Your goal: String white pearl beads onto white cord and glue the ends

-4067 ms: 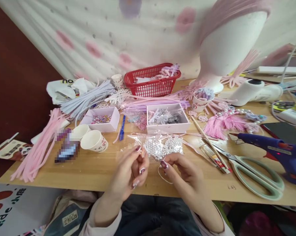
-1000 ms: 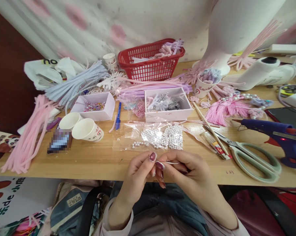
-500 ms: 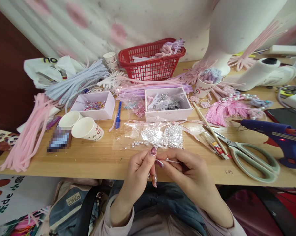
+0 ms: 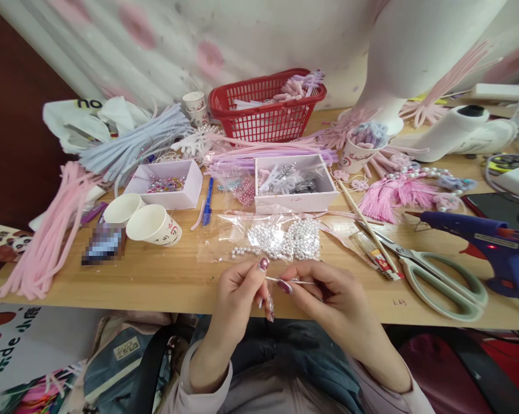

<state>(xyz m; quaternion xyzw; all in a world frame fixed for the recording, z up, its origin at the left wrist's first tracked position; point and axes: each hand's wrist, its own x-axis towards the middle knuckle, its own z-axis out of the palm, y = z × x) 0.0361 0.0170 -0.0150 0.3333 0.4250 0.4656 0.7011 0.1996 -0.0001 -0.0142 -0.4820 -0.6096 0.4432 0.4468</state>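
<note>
A thin white cord (image 4: 272, 279) is stretched between my two hands, just over the table's front edge. My left hand (image 4: 237, 299) pinches one end between thumb and forefinger, its other fingers curled below. My right hand (image 4: 328, 293) pinches the cord a little further right, and a length of it runs on under the fingers. Whether a bead sits in the right fingertips is too small to tell. Right beyond my hands lies a clear plastic bag (image 4: 216, 236) with many white pearl beads (image 4: 302, 238) in and on it.
Scissors (image 4: 444, 282), a wooden stick (image 4: 366, 227) and a blue glue gun (image 4: 479, 230) lie to the right. Paper cups (image 4: 153, 227) and pink fuzzy stems (image 4: 54, 230) are at left. Behind stand two white boxes (image 4: 296, 201) (image 4: 179, 198) and a red basket (image 4: 263, 123).
My hands have drawn slightly apart, the left one shifting left. More of the white cord now shows between the fingertips.
</note>
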